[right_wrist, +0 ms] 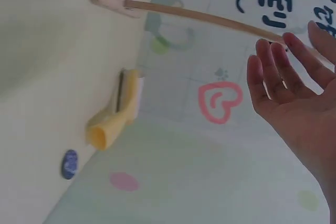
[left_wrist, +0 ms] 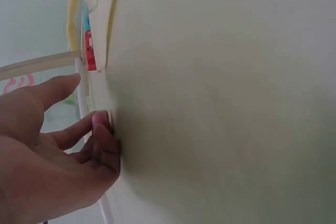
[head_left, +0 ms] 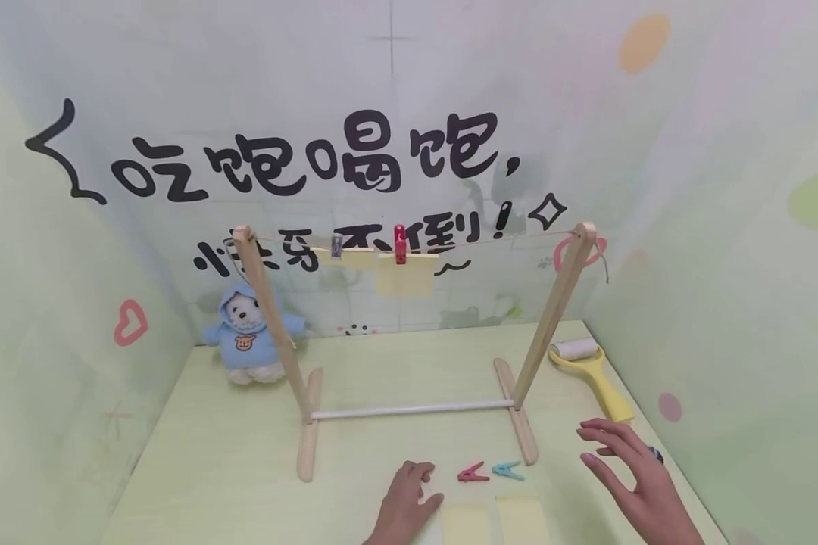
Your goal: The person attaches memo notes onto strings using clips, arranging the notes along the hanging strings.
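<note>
My left hand (head_left: 404, 503) rests on the table at the front with loosely curled fingers and holds nothing; the left wrist view shows its fingertips (left_wrist: 101, 120) touching the tabletop. Just right of it lie a red clothespin (head_left: 473, 472), a blue clothespin (head_left: 508, 471) and two pale yellow paper notes (head_left: 520, 518). My right hand (head_left: 644, 481) hovers at the right, empty, with fingers spread and slightly bent. Behind, a cord runs across a wooden frame (head_left: 552, 325). A red clip (head_left: 400, 244) pins one yellow note (head_left: 405, 276) there, a greyish clip (head_left: 337, 247) another.
A yellow-handled lint roller (head_left: 603, 382) lies at the table's right edge. Near it is a small dark blue oval thing (right_wrist: 69, 164). A plush toy in a blue hoodie (head_left: 248, 341) sits at the back left. A white rod (head_left: 412, 409) joins the frame's feet. Printed walls enclose the table.
</note>
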Demonstrator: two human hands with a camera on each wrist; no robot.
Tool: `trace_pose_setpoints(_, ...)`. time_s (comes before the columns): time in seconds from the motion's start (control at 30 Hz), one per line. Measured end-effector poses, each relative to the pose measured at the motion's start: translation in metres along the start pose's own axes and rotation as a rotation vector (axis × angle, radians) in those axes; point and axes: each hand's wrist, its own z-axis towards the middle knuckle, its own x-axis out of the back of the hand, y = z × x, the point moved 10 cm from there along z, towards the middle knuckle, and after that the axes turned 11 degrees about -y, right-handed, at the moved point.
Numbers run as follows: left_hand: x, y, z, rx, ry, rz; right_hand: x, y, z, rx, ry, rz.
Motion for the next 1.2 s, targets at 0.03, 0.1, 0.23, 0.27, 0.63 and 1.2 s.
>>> trace_pose_setpoints(0.03, -0.004, -0.003, -0.003, -0.005, 0.005, -0.024, -0.004, 0.008, -0.004, -0.006, 0.006, 0.011)
trace_pose_setpoints(0.1, -0.008, -0.005, -0.008, -0.024, 0.018, -0.026, -0.015, 0.025, -0.013, -0.036, 0.013, 0.032)
trace_pose_setpoints(0.23, -0.013, -0.005, -0.012, -0.069, 0.033, 0.035, -0.041, 0.058, -0.027, -0.117, 0.0, 0.081)
trace_pose_setpoints(0.27, -0.014, -0.004, -0.012, -0.079, 0.039, 0.061, -0.049, 0.066, -0.028, -0.147, -0.013, 0.094)
trace_pose_setpoints(0.63, -0.025, -0.007, -0.011, -0.116, 0.079, 0.282, -0.142, 0.066, -0.012, 0.062, -0.065, -0.03)
trace_pose_setpoints(1.2, -0.017, 0.013, -0.024, -0.356, 0.304, 0.298, -0.193, 0.046, -0.009, 0.174, -0.18, -0.198)
